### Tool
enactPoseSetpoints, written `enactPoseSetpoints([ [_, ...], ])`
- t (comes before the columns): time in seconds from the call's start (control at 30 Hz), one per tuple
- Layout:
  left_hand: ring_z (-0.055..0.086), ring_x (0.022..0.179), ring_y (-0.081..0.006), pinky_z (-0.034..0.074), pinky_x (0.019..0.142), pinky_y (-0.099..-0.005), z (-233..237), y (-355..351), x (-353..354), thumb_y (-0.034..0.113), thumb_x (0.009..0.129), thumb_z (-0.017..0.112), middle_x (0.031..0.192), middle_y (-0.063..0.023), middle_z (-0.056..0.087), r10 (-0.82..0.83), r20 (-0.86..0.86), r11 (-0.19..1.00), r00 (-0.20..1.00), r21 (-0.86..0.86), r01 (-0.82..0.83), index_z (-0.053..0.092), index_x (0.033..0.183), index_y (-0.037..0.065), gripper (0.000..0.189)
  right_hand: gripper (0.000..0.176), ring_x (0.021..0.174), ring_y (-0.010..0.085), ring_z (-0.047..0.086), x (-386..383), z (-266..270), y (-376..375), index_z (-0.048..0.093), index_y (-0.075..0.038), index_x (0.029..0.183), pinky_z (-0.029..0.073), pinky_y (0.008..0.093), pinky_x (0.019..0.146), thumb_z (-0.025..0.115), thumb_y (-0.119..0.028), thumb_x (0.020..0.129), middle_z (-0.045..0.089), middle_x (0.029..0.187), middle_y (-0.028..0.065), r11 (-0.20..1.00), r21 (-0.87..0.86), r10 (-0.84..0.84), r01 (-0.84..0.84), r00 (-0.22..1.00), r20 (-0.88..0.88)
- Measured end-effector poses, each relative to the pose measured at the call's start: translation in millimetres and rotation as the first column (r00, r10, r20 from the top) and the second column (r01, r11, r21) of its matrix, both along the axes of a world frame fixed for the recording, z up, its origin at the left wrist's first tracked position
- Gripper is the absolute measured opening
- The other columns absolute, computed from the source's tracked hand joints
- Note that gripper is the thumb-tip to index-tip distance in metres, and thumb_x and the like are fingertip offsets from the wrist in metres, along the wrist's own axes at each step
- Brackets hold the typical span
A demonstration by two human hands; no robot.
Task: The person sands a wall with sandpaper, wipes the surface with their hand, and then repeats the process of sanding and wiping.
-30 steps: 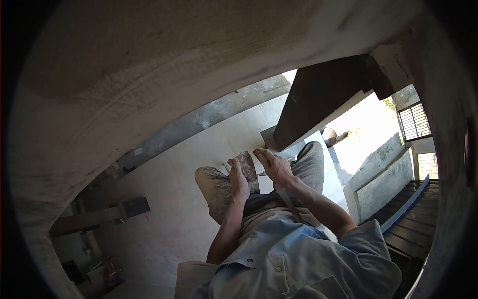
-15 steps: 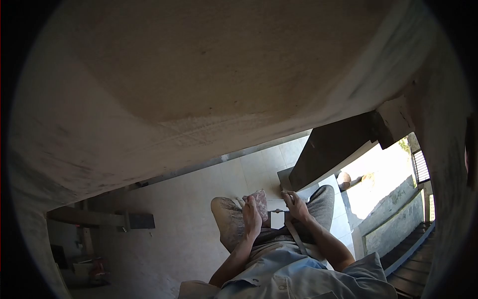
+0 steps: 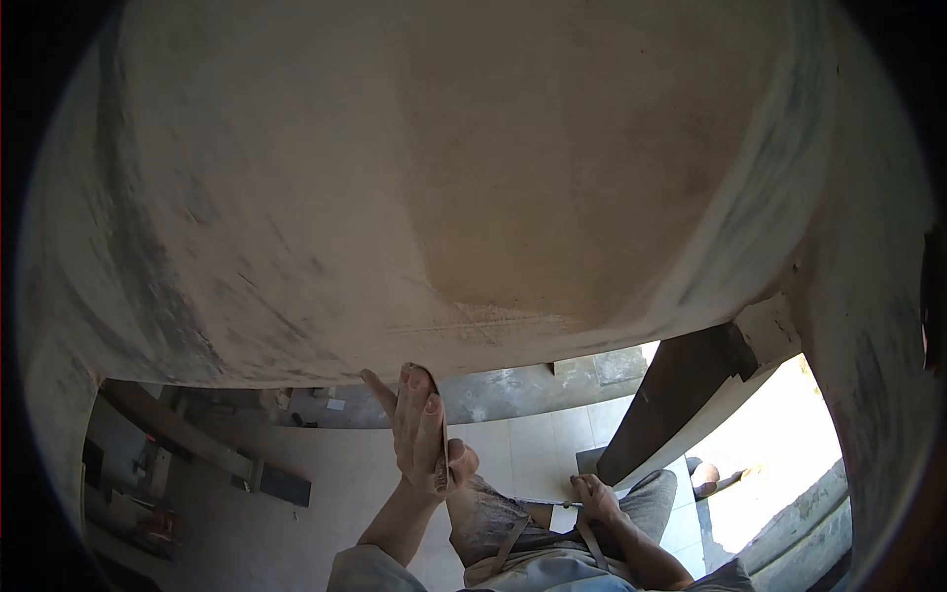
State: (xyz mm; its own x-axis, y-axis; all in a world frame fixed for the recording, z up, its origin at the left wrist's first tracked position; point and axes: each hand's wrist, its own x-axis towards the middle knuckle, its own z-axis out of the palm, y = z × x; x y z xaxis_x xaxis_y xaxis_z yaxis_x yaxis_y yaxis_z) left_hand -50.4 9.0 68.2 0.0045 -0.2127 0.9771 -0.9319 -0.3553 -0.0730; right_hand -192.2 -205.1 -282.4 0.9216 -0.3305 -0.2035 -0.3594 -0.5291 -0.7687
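Observation:
My left hand [image 3: 419, 429] is raised close under the lower edge of a broad pale plastered surface [image 3: 296, 227]. Its fingers point up, with a thin folded sheet of sandpaper [image 3: 443, 454], seen nearly edge-on, between fingers and thumb. On the right, my right hand [image 3: 598, 498] lies low by my thigh with its fingers curled in; whatever may be inside them is hidden. A darker brown patch [image 3: 552, 187] covers the middle of the plastered surface, and rough pale scratch marks run along the patch's lower edge.
A dark slanted beam [image 3: 656, 405] stands to the right of my hands, beside a sunlit opening [image 3: 764, 454]. Far below lies a pale tiled floor [image 3: 345, 464]. At lower left are a dark block [image 3: 284, 485] and some clutter [image 3: 158, 523].
My left hand has risen from in front of my lap, moving left and up with the sandpaper toward the plastered surface. My right hand has stayed near my thigh. The view has turned and shifted.

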Motion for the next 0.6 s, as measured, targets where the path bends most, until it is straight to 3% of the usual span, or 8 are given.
enactPoseSetpoints([
  [0.07,0.039,0.137,-0.0343,0.008,0.111,-0.0713,51,-12,12,0.029,0.104,0.033,0.144,-0.0188,0.044,0.084,0.163,0.993,0.983,0.062,-0.096,0.046,0.138,0.004,0.044,0.04,0.099,0.0348,0.066,2,-22,-2,0.065,-0.013,0.115,0.051,0.0431,0.087,0.048,-0.045,0.097,0.067,0.111,0.0134,1.0,-0.001,-0.003,0.003,0.995,-0.102],
  [0.13,0.042,0.136,-0.0297,0.009,0.111,-0.0711,96,-25,25,0.035,0.102,0.038,0.142,-0.0147,0.048,0.184,0.25,0.971,0.951,0.104,-0.216,0.052,0.134,0.007,0.045,0.045,0.106,0.0345,0.063,-3,-18,-5,0.057,-0.019,0.127,0.049,0.0443,0.092,0.045,-0.048,0.096,0.063,0.122,0.0111,0.99,-0.061,0.119,-0.124,0.989,-0.085],
  [0.2,0.044,0.135,-0.028,0.01,0.113,-0.0688,126,-37,36,0.036,0.101,0.039,0.14,-0.0143,0.051,0.294,0.309,0.927,0.904,0.136,-0.349,0.054,0.132,0.006,0.046,0.042,0.107,0.0343,0.063,1,-20,-7,0.056,-0.02,0.128,0.049,0.0441,0.093,0.048,-0.044,0.095,0.059,0.127,0.0105,0.995,-0.014,0.092,-0.095,0.984,-0.153],
  [0.27,0.044,0.134,-0.03,0.01,0.115,-0.065,141,-49,42,0.031,0.103,0.037,0.139,-0.0173,0.052,0.395,0.362,0.861,0.844,0.175,-0.478,0.052,0.133,0.001,0.045,0.041,0.107,0.0347,0.063,-1,-18,-9,0.055,-0.022,0.13,0.05,0.0442,0.093,0.05,-0.04,0.094,0.056,0.131,0.0097,0.992,-0.017,0.119,-0.124,0.978,-0.173],
  [0.3,0.048,0.132,-0.0284,0.011,0.115,-0.065,140,-53,38,0.03,0.1,0.046,0.137,-0.0163,0.053,0.394,0.352,0.871,0.849,0.151,-0.467,0.055,0.13,0.004,0.041,0.041,0.107,0.0352,0.062,-3,-17,-10,0.054,-0.022,0.131,0.05,0.0444,0.093,0.051,-0.039,0.093,0.054,0.133,0.0093,0.985,-0.049,0.158,-0.168,0.975,-0.156],
  [0.37,0.049,0.131,-0.0273,0.012,0.115,-0.0639,137,-55,43,0.029,0.097,0.052,0.136,-0.0154,0.055,0.368,0.311,0.898,0.876,0.124,-0.422,0.057,0.129,0.005,0.04,0.043,0.106,0.0378,0.062,-7,1,-9,0.051,-0.023,0.133,0.051,0.0455,0.093,0.052,-0.035,0.091,0.05,0.136,0.0084,0.979,-0.059,0.185,-0.196,0.971,-0.153],
  [0.47,0.05,0.13,-0.0259,0.014,0.116,-0.0617,141,-51,46,0.026,0.093,0.058,0.135,-0.0131,0.056,0.335,0.301,0.919,0.893,0.106,-0.38,0.057,0.129,0.006,0.041,0.045,0.103,0.0371,0.064,-10,15,-2,0.065,-0.012,0.116,0.05,0.0432,0.09,0.046,-0.048,0.096,0.068,0.107,0.0193,0.998,-0.018,0.063,-0.064,0.997,-0.05],
  [0.6,0.049,0.131,-0.0258,0.017,0.117,-0.0577,175,-53,46,0.025,0.092,0.058,0.133,-0.0106,0.058,0.345,0.352,0.91,0.87,0.1,-0.402,0.057,0.13,0.006,0.042,0.049,0.107,0.0373,0.062,-2,-1,-3,0.064,-0.013,0.119,0.048,0.0434,0.094,0.047,-0.051,0.095,0.067,0.111,0.0183,0.999,0.034,0.01,-0.004,0.982,-0.187],
])
